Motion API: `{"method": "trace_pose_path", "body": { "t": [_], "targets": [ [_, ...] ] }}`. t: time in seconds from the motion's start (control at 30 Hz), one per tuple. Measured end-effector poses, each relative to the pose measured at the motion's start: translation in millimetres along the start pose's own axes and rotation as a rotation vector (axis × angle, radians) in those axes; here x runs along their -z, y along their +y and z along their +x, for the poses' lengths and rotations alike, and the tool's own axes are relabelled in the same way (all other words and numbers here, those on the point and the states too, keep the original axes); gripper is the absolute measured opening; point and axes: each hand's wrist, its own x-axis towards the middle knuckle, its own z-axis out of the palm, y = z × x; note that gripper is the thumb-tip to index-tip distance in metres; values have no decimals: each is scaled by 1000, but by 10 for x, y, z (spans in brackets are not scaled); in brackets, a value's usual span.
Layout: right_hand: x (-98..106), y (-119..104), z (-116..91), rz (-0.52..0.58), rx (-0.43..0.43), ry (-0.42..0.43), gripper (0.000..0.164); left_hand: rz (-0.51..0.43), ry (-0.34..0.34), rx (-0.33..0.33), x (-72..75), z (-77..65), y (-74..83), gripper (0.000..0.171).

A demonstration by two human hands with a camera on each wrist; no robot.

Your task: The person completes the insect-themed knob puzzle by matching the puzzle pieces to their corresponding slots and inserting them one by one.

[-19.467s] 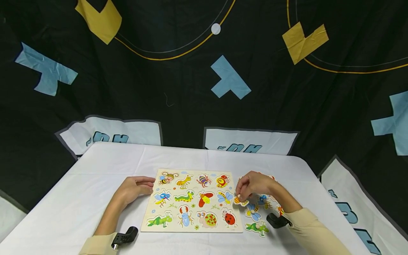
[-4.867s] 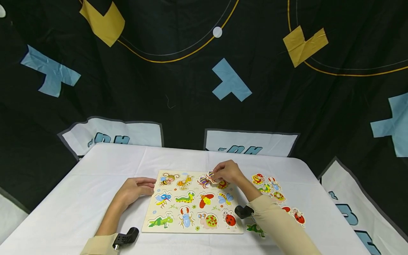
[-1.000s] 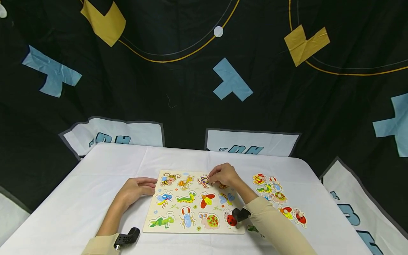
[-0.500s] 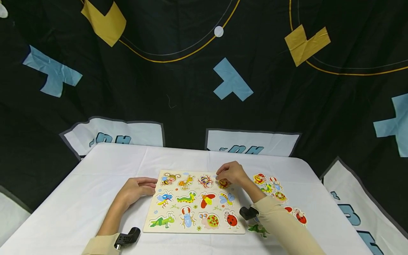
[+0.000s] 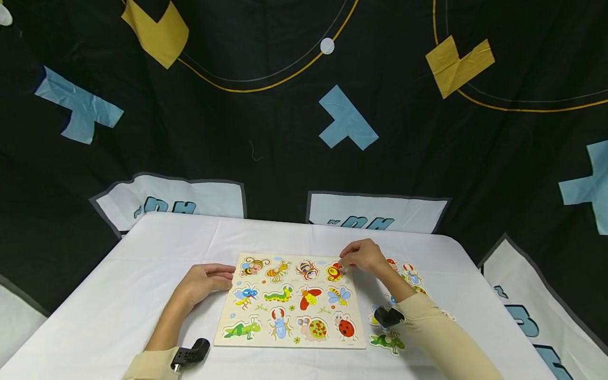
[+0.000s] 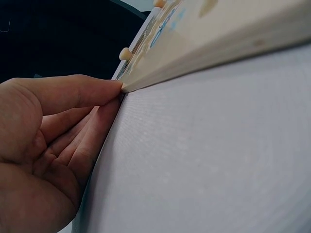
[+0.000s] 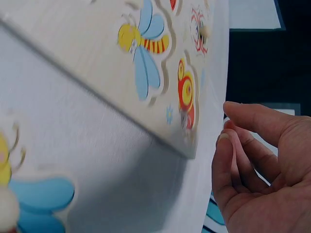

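A pale wooden insect puzzle board (image 5: pixel 262 342) lies flat on the white table. My left hand (image 5: pixel 204 282) rests beside its left edge; in the left wrist view, straight fingers touch the board's corner. My right hand (image 5: pixel 366 256) hovers at the top right corner, fingers loosely bent and holding nothing, as the right wrist view confirms. The spider piece (image 5: pixel 307 270) sits in its place in the top row, its knob (image 7: pixel 203 32) sticking up. Beside the right fingertips is the red-and-yellow butterfly picture (image 5: pixel 334 272). Left along the top, a knob (image 6: pixel 126 54) rises from the board.
Loose pieces lie right of the board: a green grasshopper (image 5: pixel 387 343), a blue beetle (image 5: pixel 411 274), and a blue-winged insect (image 7: pixel 41 196) with a knob. The right forearm covers several others. A black curtain (image 5: pixel 266 174) hangs behind the white table (image 5: pixel 166 237).
Earlier the right hand held an orange-striped piece, later the spider piece over its picture. It pressed there, let go, and has moved right. The left hand has stayed put.
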Motion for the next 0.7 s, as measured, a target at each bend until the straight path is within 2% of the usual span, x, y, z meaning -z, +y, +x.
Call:
{"method": "trace_pose_path", "body": {
  "t": [0.2,0.7],
  "targets": [
    [95,83,-30,0,-34,16,15,23,7,1,5,6,3,48],
    [327,301,-74,-28,-32,40,18,29,12,0,6,12,-10,48]
  ]
}}
